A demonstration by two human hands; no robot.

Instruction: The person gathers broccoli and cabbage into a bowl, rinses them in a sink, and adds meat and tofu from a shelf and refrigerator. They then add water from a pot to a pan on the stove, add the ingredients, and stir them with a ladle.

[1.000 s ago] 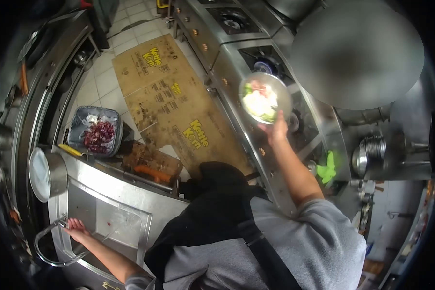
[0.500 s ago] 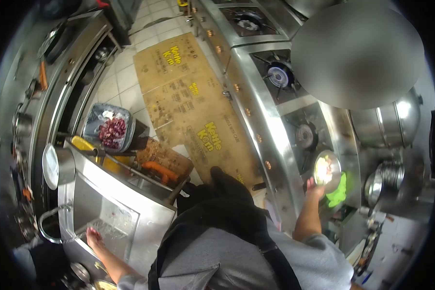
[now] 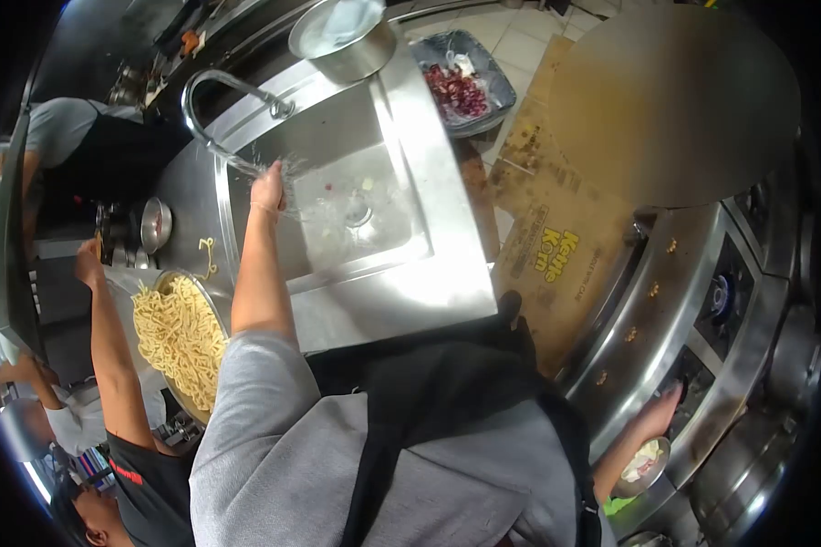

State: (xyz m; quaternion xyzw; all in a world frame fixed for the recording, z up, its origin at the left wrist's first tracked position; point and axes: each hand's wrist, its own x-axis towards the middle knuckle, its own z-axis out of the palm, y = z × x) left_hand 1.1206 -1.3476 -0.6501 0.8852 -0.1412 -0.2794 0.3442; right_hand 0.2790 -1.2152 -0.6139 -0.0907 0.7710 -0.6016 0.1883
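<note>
We saw the left hand in splashing water beside the spout of the faucet, over the left part of the sink. How far its grip was open, and whether it had hold of something, we could not tell. The right hand was blurred at the near right, beside the stove, and its grip we also could not read. The bowl with pale and pink food was at the near right, just beside the right forearm. Left of the sink, noodles filled a large container, near a co-worker's outstretched arm. On the far side of the sink we saw a metal pot and, to its right, a bin with dark red pieces.
</note>
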